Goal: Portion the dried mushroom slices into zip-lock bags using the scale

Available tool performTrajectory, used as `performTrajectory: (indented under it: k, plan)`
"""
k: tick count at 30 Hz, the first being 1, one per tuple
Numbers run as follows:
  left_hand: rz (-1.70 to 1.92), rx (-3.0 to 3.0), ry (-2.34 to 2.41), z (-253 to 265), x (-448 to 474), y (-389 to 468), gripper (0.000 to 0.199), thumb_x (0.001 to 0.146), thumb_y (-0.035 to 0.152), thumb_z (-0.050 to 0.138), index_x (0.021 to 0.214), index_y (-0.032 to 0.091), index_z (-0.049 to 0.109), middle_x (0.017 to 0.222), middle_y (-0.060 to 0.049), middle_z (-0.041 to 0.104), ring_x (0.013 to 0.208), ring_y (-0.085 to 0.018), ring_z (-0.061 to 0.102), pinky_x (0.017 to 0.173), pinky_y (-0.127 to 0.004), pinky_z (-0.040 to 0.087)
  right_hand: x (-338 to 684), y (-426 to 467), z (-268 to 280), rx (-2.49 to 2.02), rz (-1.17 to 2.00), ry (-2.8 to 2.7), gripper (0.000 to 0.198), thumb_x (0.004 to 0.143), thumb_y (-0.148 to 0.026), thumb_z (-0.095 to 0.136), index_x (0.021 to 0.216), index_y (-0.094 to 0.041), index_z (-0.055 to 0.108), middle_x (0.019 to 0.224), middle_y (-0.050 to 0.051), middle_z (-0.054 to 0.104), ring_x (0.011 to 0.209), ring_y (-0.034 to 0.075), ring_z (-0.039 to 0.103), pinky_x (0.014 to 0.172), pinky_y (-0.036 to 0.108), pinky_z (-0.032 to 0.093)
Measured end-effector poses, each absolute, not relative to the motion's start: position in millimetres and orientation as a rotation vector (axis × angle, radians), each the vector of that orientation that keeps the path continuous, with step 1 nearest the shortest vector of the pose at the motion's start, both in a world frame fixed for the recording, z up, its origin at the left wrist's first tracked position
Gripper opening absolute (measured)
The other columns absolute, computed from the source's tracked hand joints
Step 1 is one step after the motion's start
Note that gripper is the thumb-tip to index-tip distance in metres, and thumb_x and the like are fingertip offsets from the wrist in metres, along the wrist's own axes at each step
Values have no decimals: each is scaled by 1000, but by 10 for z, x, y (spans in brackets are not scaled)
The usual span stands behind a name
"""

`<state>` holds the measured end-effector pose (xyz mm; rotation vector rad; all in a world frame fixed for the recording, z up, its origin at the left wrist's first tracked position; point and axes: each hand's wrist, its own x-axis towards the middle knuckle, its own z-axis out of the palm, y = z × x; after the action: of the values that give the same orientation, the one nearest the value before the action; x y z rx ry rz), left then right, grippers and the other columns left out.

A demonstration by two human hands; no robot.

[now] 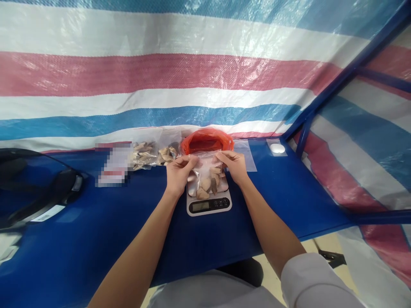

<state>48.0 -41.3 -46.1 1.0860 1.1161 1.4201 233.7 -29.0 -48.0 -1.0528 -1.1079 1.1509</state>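
Note:
A clear zip bag [204, 174] with several pale brown, dried-looking pieces inside lies over the plate of a white kitchen scale [209, 210]. My left hand [180, 170] pinches the bag's top edge at its left corner. At the right corner, the thumb and fingers of my right hand [233, 165] are closed on the same edge. The scale's small display [201, 206] shows no digits I can read. Just behind the bag stands an orange-red plastic bag [208, 139] with its mouth open.
Filled clear bags [144, 155] lie left of the orange-red bag on the blue table [128, 222]. A flat clear bag [245, 155] and a small white case [277, 148] are to the right. A black strapped device [69, 186] sits far left. Striped sheeting [160, 72] hangs behind.

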Motion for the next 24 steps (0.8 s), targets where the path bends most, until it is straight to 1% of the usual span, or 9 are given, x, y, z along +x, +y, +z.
performTrajectory:
  k: [3, 8, 13, 18, 21, 24]
  plan:
    - [1430, 1092, 1123, -465, 486, -416, 25, 71, 40, 82, 79, 17, 76, 73, -5, 76, 65, -17, 70, 55, -24, 55, 2321, -295, -473, -1066, 1171, -1115, 37, 63, -56, 84, 72, -20, 76, 68, 2, 75, 62, 16, 68, 55, 27, 58]
    - [1440, 1135, 1139, -482, 484, -419, 24, 71, 40, 82, 78, 17, 77, 73, -5, 77, 65, -18, 70, 50, -24, 53, 2299, -317, -453, -1056, 1167, -1126, 40, 61, -59, 85, 72, -21, 75, 67, 2, 75, 62, 18, 70, 53, 28, 58]
    - [1473, 1213, 1114, -495, 465, -415, 20, 72, 38, 82, 72, 19, 77, 73, -4, 77, 67, -17, 70, 61, -26, 57, 2311, -334, -454, -1051, 1123, -1147, 34, 65, -54, 84, 69, -21, 76, 65, 2, 74, 59, 16, 67, 58, 30, 60]
    - [1494, 1241, 1151, -505, 440, -395, 18, 70, 36, 82, 68, 19, 78, 70, -3, 76, 65, -16, 68, 64, -26, 57, 2324, -322, -478, -1051, 1133, -1158, 31, 66, -51, 83, 65, -21, 77, 66, 2, 74, 58, 15, 66, 60, 30, 59]
    - [1456, 1240, 1171, -493, 437, -403, 19, 70, 38, 82, 71, 19, 79, 71, -2, 76, 64, -15, 67, 62, -26, 57, 2318, -313, -490, -1058, 1110, -1158, 31, 66, -52, 83, 66, -21, 76, 66, 2, 73, 58, 15, 66, 59, 30, 58]
    - [1391, 1243, 1190, -466, 449, -425, 23, 71, 41, 82, 78, 18, 80, 73, -3, 76, 63, -16, 66, 55, -25, 55, 2300, -328, -485, -1067, 1098, -1177, 31, 68, -52, 81, 69, -21, 76, 68, 2, 74, 61, 16, 67, 59, 29, 58]
